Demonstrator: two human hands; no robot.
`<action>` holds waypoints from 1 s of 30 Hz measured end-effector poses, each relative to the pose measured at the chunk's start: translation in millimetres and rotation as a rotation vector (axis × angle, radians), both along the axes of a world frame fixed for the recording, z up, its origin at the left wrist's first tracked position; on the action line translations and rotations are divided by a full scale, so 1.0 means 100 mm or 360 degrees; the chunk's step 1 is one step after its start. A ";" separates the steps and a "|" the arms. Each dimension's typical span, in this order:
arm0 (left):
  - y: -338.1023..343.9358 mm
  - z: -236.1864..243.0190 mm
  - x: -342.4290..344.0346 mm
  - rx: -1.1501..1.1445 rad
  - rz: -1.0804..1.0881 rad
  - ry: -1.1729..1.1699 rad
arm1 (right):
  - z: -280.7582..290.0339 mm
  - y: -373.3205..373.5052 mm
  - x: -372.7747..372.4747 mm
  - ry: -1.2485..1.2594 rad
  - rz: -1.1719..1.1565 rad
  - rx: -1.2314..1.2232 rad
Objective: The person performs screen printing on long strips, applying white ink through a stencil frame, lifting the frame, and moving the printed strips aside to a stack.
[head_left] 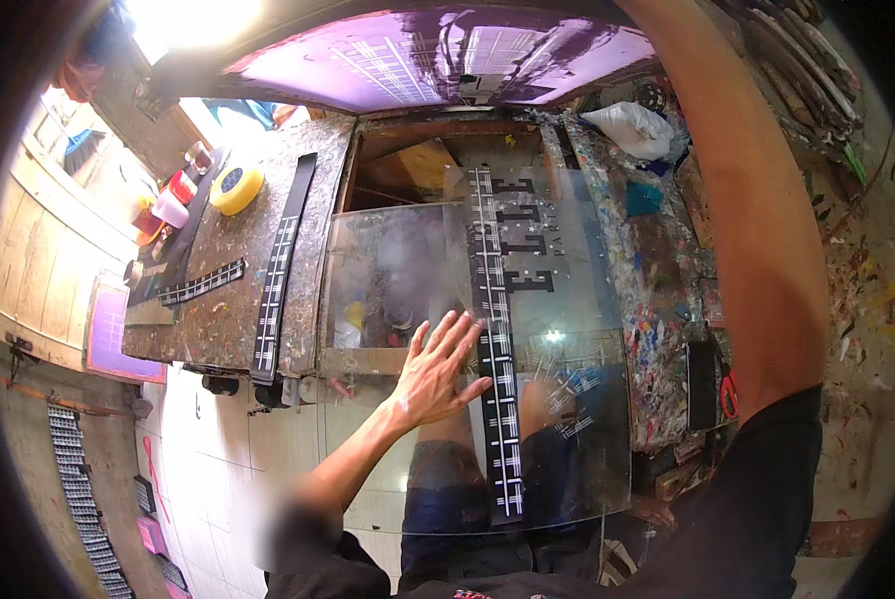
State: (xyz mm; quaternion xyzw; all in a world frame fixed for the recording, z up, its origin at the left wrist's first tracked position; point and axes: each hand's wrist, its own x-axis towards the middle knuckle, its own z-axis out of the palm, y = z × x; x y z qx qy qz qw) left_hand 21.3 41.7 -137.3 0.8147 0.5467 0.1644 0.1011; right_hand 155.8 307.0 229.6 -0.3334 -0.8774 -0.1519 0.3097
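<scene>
My left hand lies with its fingers stretched out over a clear glass sheet. Its fingertips and thumb touch the left edge of a long black strip printed with white lines, which runs lengthwise on the glass. Right of the strip, dark block letters and white line marks show on or through the glass. My right arm reaches up along the right side, and its hand is beyond the top of the picture. At the far end, a purple screen frame stands tilted up, bearing a white line pattern.
Left, a paint-stained table holds another printed black strip, a shorter one, a yellow tape roll and cups. Right, a stained ledge carries a white plastic bag and red-handled scissors.
</scene>
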 end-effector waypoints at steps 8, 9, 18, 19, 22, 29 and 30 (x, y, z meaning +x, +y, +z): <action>0.03 0.07 0.01 -0.0090 -0.0111 0.0219 | 0.04 0.04 0.02 0.0071 0.0065 -0.0066; 0.04 0.11 0.03 -0.0096 -0.0102 0.0220 | 0.05 0.05 0.00 0.0075 0.0073 -0.0069; 0.07 0.05 0.08 -0.0094 -0.0070 0.0231 | 0.03 0.11 -0.07 0.0066 0.0100 -0.0098; 0.07 0.05 0.07 -0.0090 -0.0070 0.0230 | 0.02 0.11 -0.08 0.0065 0.0102 -0.0105; 0.05 0.05 0.06 -0.0094 -0.0067 0.0243 | 0.00 0.11 -0.11 0.0052 0.0103 -0.0122; 0.05 -0.05 -0.01 -0.0120 0.0106 -0.0140 | 0.00 0.14 -0.13 0.0011 0.0032 -0.0144; 0.15 -0.02 0.08 -0.0057 0.0244 -0.0085 | -0.01 0.16 -0.10 -0.0006 -0.0001 -0.0149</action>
